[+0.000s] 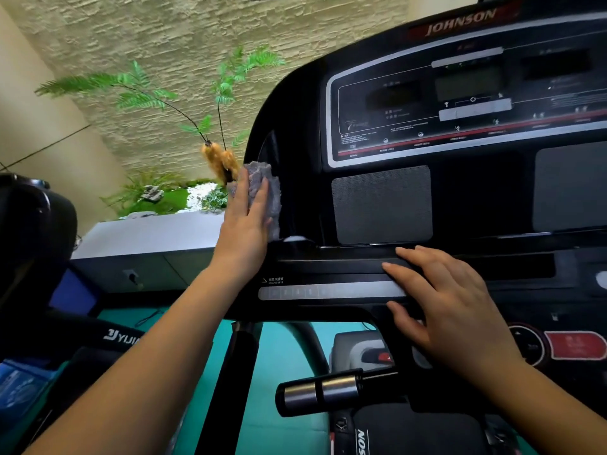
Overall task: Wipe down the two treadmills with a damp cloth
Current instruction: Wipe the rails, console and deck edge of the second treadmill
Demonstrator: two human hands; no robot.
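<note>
— Where's the grey cloth?
— Pressed under my left hand, fingers straight, on the left edge of the treadmill console, long axis twelve-to-six. The remaining surface lies at three o'clock; my right hand rests flat there, empty.

"johnson" stands in pale capitals on the red strip atop the treadmill console. left of and below the console, a black arm reads "yiji", cut off. under the console, a black cover shows "son". the console's small print is blurred.

Close head view onto treadmill
</note>
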